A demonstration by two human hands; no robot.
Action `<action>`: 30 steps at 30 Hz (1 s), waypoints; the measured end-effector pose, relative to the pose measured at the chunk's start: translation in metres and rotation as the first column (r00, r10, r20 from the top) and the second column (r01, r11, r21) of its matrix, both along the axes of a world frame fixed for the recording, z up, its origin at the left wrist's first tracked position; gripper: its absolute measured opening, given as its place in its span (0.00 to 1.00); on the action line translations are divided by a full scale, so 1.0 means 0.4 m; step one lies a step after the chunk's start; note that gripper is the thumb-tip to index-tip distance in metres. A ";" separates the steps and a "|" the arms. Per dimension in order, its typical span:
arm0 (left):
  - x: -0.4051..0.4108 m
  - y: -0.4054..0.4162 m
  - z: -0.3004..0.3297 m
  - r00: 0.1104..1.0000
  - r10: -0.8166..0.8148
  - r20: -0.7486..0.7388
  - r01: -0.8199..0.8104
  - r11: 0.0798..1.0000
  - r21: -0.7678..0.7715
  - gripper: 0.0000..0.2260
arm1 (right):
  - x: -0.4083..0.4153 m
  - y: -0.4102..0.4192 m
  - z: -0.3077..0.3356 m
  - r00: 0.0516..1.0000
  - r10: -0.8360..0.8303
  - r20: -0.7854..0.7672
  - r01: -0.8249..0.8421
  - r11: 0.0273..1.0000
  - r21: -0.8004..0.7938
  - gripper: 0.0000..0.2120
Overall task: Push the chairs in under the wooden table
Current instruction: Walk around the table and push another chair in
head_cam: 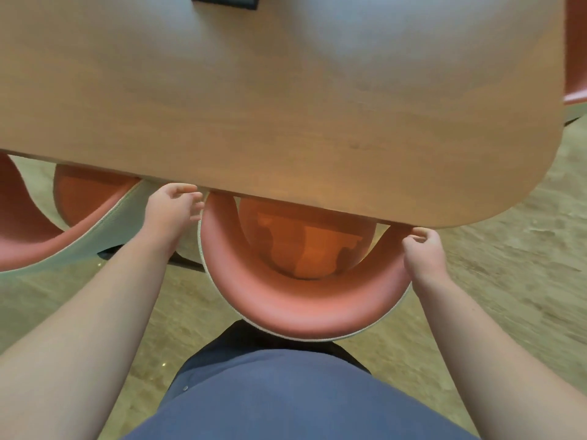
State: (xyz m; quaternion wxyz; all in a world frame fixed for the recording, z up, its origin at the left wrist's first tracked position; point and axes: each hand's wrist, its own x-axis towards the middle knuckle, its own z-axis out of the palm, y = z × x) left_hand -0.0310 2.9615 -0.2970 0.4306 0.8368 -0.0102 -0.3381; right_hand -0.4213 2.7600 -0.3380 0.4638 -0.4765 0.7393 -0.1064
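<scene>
Both grips curl loosely on the red chair [305,309], left hand [173,211] and right hand [424,252], so fingers [419,231] just under the tabletop [286,106] edge could get pinched if pushed more.

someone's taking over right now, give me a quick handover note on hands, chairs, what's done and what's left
Left hand: at the left arm of the middle chair, fingers loosely curled; a grip is not clear.
Right hand: fingers curled over the chair's right arm.
Middle chair: seat partly under the wooden table, curved back still out, close to the person's body.
Left chair: partly under, angled, back out.
A third chair shows at the table's right end.
Left to do: push the middle chair in further, then the left one.
</scene>
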 end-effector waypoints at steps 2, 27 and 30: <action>-0.017 0.015 0.085 0.999 0.015 0.049 -0.013 0.999 -0.047 0.13 | 0.050 0.021 0.070 0.988 0.052 0.149 -0.051 0.999 -0.013 0.12; 0.223 0.682 0.785 0.818 0.211 0.536 0.253 0.703 -0.664 0.11 | 0.697 0.636 0.840 0.508 0.579 0.638 -0.171 0.794 -0.583 0.14; 0.259 0.773 0.828 0.790 0.224 0.571 0.301 0.669 -0.679 0.11 | 0.754 0.749 0.881 0.458 0.607 0.649 -0.142 0.771 -0.621 0.14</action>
